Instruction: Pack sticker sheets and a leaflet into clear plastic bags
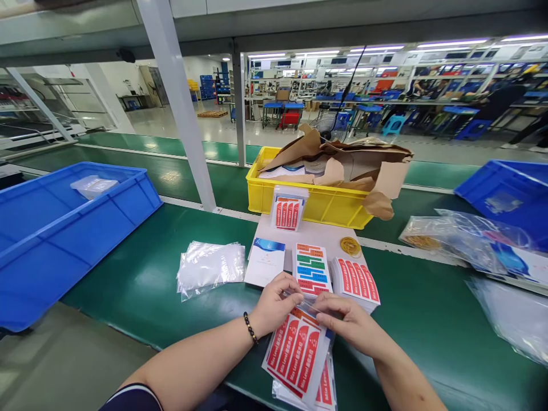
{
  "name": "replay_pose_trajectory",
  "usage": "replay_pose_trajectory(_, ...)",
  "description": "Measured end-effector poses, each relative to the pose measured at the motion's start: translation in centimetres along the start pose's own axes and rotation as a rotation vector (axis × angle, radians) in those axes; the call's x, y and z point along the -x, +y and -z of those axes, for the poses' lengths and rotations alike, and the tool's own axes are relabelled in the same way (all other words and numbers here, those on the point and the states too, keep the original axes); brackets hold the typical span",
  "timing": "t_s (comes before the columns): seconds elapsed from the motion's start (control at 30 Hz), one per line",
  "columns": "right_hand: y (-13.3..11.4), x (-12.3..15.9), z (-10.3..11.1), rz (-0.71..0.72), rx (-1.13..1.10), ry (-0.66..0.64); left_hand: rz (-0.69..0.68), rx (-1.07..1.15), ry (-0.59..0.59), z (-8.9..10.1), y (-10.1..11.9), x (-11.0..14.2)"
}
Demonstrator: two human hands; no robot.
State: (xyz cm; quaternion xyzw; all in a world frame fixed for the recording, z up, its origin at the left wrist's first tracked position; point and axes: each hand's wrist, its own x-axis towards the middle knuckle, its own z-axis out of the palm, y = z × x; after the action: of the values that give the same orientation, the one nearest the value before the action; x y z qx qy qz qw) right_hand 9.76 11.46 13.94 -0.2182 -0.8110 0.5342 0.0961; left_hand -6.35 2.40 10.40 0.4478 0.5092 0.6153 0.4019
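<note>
My left hand [276,303], with a beaded bracelet at the wrist, pinches the upper edge of a clear plastic bag [296,355] holding red-and-white label sheets. At the other end of that edge, my right hand [349,324] is closed on the bag too. Another bag of red labels [326,388] lies partly beneath it. Just beyond my hands are a stack of multicoloured label sheets [311,268], a stack of red label sheets [355,279] and a white booklet [266,261] with a blue top. Empty clear bags [212,265] lie to the left.
A yellow crate [308,201] with torn brown paper stands behind, a filled bag [289,211] leaning on it. Rubber bands [350,246] lie on a pale board. Blue crates [72,222] flank the green bench, with plastic bags [466,237] on the right. A metal post [180,108] rises ahead.
</note>
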Motion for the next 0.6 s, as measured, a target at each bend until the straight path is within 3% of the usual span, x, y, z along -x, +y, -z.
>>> replay_pose_trajectory(0.13,0.7,0.0,-0.1,-0.089,-0.155,0.118,0.27,0.2,-0.078,0.1,-0.1,-0.2)
replay_pose_trajectory(0.2,1.1,0.0,-0.1,-0.133,-0.25,0.137,0.323,0.195,-0.068,0.1,0.0,-0.3)
replay_pose_trajectory(0.33,1.2,-0.1,-0.3,-0.158,-0.305,0.146,0.295,0.146,-0.001,0.0,0.4,-0.3)
replay_pose_trajectory(0.6,0.8,-0.5,-0.9,-0.162,-0.352,0.16,0.244,0.074,0.02,0.0,0.4,-0.2)
